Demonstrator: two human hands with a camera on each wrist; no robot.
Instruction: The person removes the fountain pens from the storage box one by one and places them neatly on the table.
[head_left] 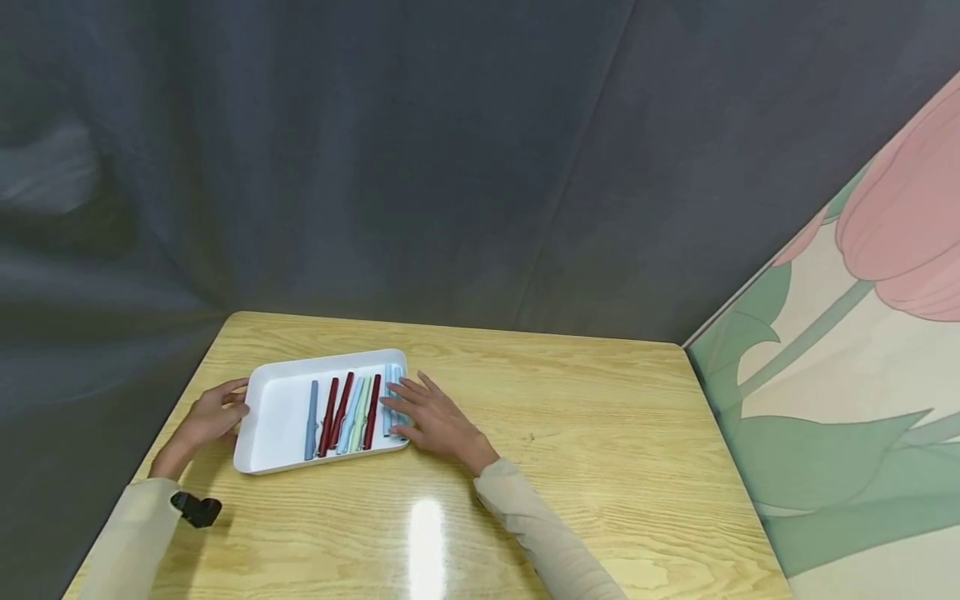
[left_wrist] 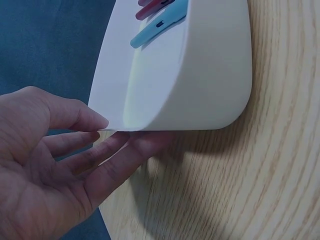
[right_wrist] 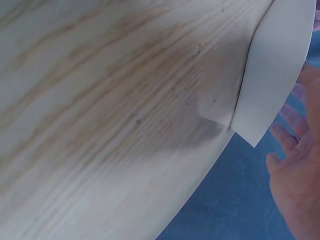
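A white rectangular tray (head_left: 277, 417) sits at the left of the table, slightly askew. Inside it several pens lie side by side: a grey-blue pen (head_left: 312, 421), dark red pens (head_left: 327, 418), a pale green pen (head_left: 361, 415) and light blue pens (head_left: 387, 400) by the right end. My left hand (head_left: 213, 414) pinches the tray's left end; in the left wrist view the thumb is at the rim (left_wrist: 150, 127) and the fingers are against the outside. At the opposite end, my right hand (head_left: 438, 421) spreads its fingers over the rim and partly hides the light blue pens.
The wooden table (head_left: 570, 467) extends to the right and front of the tray. A dark curtain (head_left: 420, 167) hangs behind and at the left. A floral panel (head_left: 847, 400) stands along the right side. A black device (head_left: 197, 509) is worn at the left wrist.
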